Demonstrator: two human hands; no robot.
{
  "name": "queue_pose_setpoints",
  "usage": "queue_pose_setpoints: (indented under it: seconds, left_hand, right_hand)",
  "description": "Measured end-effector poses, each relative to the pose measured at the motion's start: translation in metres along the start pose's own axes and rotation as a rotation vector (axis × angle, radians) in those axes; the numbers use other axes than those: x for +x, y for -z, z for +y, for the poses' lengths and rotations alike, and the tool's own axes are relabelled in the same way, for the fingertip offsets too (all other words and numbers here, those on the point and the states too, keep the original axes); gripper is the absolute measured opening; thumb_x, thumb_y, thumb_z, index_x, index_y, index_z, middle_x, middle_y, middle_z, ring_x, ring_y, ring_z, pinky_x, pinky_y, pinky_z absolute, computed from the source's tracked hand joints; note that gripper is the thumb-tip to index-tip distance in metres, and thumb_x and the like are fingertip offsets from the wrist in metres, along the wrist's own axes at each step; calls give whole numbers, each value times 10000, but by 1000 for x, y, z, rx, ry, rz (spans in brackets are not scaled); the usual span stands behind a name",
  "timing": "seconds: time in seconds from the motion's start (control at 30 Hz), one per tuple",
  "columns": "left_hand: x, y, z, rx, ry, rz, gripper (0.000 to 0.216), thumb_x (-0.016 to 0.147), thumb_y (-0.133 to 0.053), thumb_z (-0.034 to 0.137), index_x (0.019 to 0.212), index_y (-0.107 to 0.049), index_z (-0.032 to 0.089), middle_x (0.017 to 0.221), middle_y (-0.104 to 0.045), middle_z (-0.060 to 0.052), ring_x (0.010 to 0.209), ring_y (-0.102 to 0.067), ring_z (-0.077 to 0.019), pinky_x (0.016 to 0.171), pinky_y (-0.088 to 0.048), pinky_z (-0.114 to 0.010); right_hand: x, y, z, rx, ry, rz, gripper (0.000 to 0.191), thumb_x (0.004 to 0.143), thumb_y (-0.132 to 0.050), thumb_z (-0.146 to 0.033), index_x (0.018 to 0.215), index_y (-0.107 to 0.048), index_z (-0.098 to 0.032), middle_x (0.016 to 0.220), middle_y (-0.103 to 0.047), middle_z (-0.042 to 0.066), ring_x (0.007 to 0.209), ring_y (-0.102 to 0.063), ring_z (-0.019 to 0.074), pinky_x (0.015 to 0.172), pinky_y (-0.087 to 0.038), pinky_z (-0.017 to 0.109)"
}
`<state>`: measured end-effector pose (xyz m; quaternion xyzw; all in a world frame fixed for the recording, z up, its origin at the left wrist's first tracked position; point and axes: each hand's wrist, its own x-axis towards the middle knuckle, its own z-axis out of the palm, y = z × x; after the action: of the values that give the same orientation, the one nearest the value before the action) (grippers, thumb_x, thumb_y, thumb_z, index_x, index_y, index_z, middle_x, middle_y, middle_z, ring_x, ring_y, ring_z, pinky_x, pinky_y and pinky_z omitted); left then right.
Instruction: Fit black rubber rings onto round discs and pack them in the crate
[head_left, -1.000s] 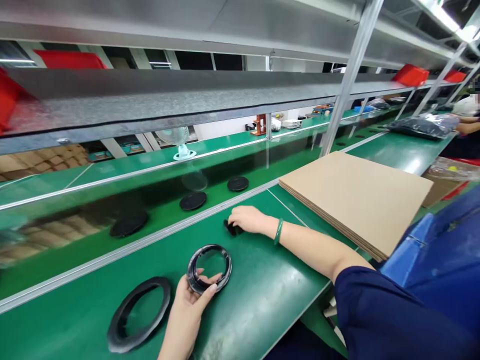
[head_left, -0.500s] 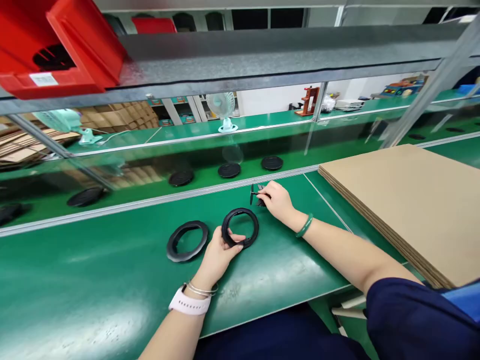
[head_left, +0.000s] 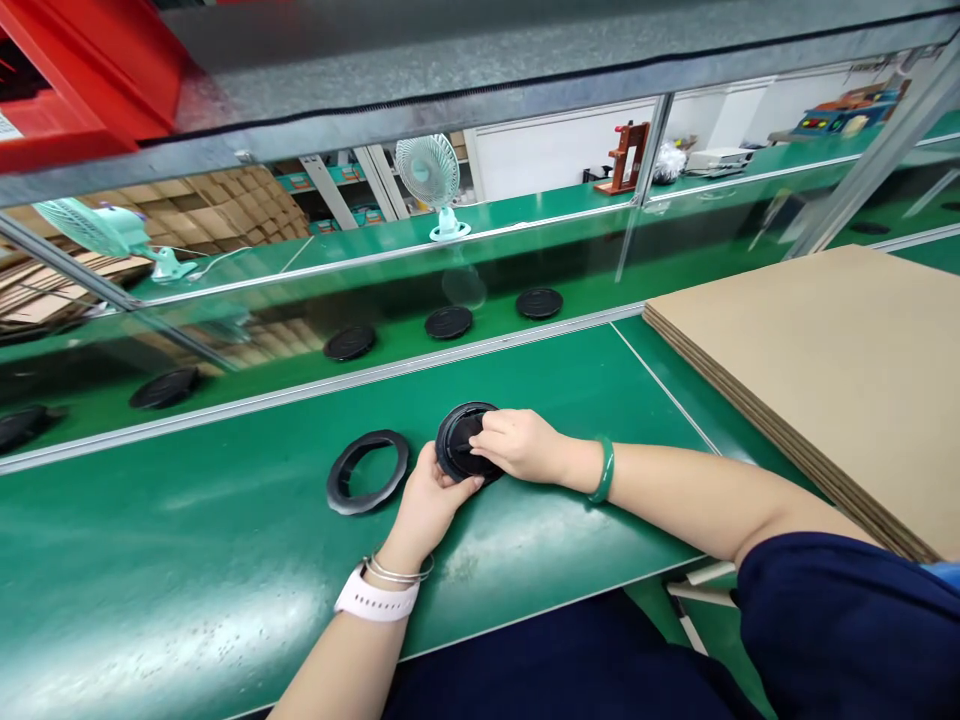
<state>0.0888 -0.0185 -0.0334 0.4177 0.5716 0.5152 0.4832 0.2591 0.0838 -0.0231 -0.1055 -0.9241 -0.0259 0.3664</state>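
My left hand [head_left: 429, 500] is closed on the lower left edge of a black ring [head_left: 444, 452], held tilted just above the green tabletop [head_left: 225, 540]. Within the ring's opening sits a round black part [head_left: 459, 437], which fills the part of the opening that I can see. My right hand [head_left: 521, 445] pinches this round part near its middle, and its fingers cover the right side. A second black ring [head_left: 341, 488], with a wavy outer edge, lies flat on the tabletop to the left of my left hand.
Several black discs [head_left: 448, 322] lie on a green strip [head_left: 585, 290] behind a metal rail [head_left: 405, 360]. Stacked cardboard sheets [head_left: 825, 350] occupy the right side. Overhead runs a metal shelf [head_left: 420, 105] with a red bin [head_left: 112, 70]. Two fans [head_left: 427, 170] stand farther back.
My right hand has moved left and down, bringing the round black part from beyond the ring into its opening. My left hand still holds the ring. The view has shifted slightly.
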Motion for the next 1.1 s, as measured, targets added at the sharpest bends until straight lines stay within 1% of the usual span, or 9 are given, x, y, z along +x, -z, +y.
queue_pose_setpoints:
  seconds: [0.13,0.27,0.33,0.43,0.63,0.77,0.87,0.97,1.1]
  left_hand:
    - [0,0,-2,-2,-7,7,637,594,-856,210,1123,-501,197,1048,-708,-41,966,-699,-215,908,-548,-389]
    - [-1,-1,0,-3,-10,3,618,591,-851,191,1107,-511,196,1039,-701,-30,988,-690,-214,915,-542,-379]
    - [-1,-1,1,-6,-10,1,609,593,-847,190,1102,-513,196,1035,-700,-32,991,-689,-219,909,-545,-381]
    - [-2,-3,3,-10,-11,-2,590,602,-839,192,1093,-511,195,1039,-698,-37,995,-688,-223,903,-549,-384]
    - [-3,-4,5,4,-2,1,580,606,-832,189,1087,-507,194,1029,-696,-33,974,-697,-216,894,-557,-369]
    - [-2,-2,3,16,15,5,591,589,-843,186,1074,-504,199,981,-710,-26,916,-712,-216,858,-570,-370]
    - [-1,-1,1,25,17,8,598,586,-848,185,1075,-504,201,986,-709,-24,926,-708,-212,862,-567,-365]
    - [-1,1,0,41,18,5,592,599,-846,195,1082,-503,203,983,-708,-21,925,-706,-207,862,-563,-362]
    - [-1,1,1,52,17,-1,580,611,-845,208,1077,-500,204,970,-707,-17,913,-705,-204,847,-564,-357]
  right_hand:
    - [1,2,0,-42,64,-14,257,1021,-457,-229,854,-635,-149,762,-545,47,713,-498,173,645,-402,282]
    - [2,2,1,-71,124,-41,253,1021,-434,-192,869,-630,-142,743,-532,47,722,-494,176,644,-403,285]
    - [1,1,1,-60,116,-48,243,1017,-440,-193,871,-628,-142,755,-539,52,725,-499,180,649,-415,288]
    - [2,1,1,-17,61,-56,210,1008,-469,-209,883,-624,-142,807,-566,68,762,-524,188,687,-450,297]
    - [3,3,-2,41,-9,-126,153,993,-478,-166,938,-615,-122,894,-604,107,869,-569,216,778,-500,334]
    - [3,1,-4,50,-51,-150,134,990,-494,-173,951,-613,-126,907,-612,111,879,-580,219,791,-513,344]
    - [2,-1,-4,45,-70,-158,135,987,-503,-177,944,-616,-117,904,-608,111,880,-579,220,793,-513,341]
    - [1,-3,-4,21,-58,-151,167,996,-475,-172,929,-617,-112,889,-600,109,872,-568,218,784,-506,337]
    - [0,-3,-1,-10,27,-141,194,1001,-439,-149,914,-610,-123,865,-589,97,824,-549,204,740,-493,325]
